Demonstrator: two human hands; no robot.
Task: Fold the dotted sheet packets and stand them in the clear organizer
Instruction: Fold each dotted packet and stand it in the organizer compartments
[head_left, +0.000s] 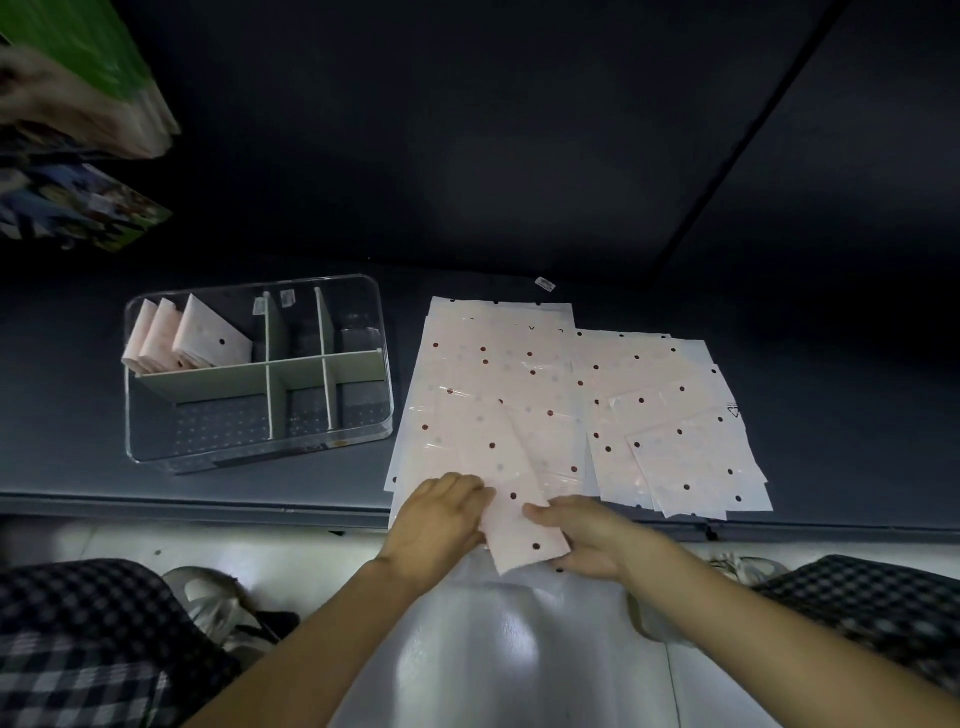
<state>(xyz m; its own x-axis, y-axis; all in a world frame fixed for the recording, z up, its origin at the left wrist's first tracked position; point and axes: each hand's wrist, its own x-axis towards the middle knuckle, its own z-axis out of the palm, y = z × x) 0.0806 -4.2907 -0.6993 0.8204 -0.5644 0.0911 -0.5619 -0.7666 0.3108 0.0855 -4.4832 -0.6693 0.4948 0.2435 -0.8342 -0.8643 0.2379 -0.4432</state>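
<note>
A pale pink dotted sheet packet (519, 519), partly folded, lies at the near edge of the dark shelf and overhangs it. My left hand (436, 525) grips its left edge with curled fingers. My right hand (587, 540) holds its right side, thumb on top and fingers under. Behind it spreads a pile of flat dotted packets (493, 384), and a second pile (670, 415) lies to the right. The clear organizer (363, 441) with grey dividers stands at the left. Three folded packets (187, 338) stand upright in its back left compartment.
The dark shelf (78, 389) has a front lip just before my knees in checked trousers. Shoes and a shiny plastic bag (493, 649) lie on the pale floor below. Green and printed packages (78, 104) hang at the upper left. A small label (545, 284) lies behind the sheets.
</note>
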